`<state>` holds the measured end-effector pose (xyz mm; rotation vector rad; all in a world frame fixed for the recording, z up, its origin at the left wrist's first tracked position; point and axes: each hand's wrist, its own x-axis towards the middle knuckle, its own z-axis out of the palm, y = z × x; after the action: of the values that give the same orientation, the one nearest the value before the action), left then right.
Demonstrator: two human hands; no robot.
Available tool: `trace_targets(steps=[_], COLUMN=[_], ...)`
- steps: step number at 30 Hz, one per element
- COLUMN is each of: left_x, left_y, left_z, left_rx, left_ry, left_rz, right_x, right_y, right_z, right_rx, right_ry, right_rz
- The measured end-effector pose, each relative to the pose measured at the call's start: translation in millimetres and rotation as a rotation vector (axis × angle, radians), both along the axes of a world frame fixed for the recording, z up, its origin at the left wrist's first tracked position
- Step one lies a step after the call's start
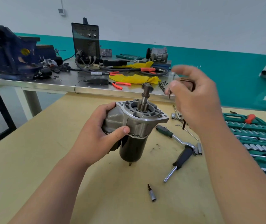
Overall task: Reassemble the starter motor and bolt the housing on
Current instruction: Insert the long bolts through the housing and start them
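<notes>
Tipping is the main risk: the starter motor point(133, 126) stands upright on the bench, long axis vertical, pinion shaft point(145, 99) pointing up, steadied only by the left hand point(100, 126) clasped around its housing point(138, 117). Right hand point(195, 101), raised just right of the shaft, is blurred with fingers loosely spread; a dark small part near its fingertips cannot be confirmed as held and could drop.

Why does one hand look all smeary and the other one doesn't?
In the head view, the right hand is streaked with motion blur, most at its fingers, so the dark bent tool it seems to hold is hard to make out. The left hand gripping the starter motor looks sharp. The wide lens also bends the far table's edge.
</notes>
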<state>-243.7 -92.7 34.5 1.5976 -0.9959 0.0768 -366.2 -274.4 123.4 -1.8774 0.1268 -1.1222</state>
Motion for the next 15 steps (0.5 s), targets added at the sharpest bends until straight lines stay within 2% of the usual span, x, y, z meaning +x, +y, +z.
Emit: trace_targets(steps=[2,4,8,15], left_x=[-3.5,-6.5,-10.6,-10.6], left_y=[-0.6,-1.0,0.5,1.2], left_z=[1.4,2.5,3.8,2.8], left_rx=[0.008,-0.001,-0.029,-0.019], left_ry=[-0.013,-0.001,0.022,-0.003], left_rz=[0.004,-0.004,0.001,0.012], right_x=[-7.3,-3.4,6.3,5.2], right_y=[22.5,34.9,42.4,42.4], right_z=[2.1,-6.5,-22.0,-23.7], right_rx=[-0.198,-0.361,-0.326,-0.536], right_ry=[0.006,0.064,0.072,0.188], right_rz=[0.038,-0.036,-0.149,-0.165])
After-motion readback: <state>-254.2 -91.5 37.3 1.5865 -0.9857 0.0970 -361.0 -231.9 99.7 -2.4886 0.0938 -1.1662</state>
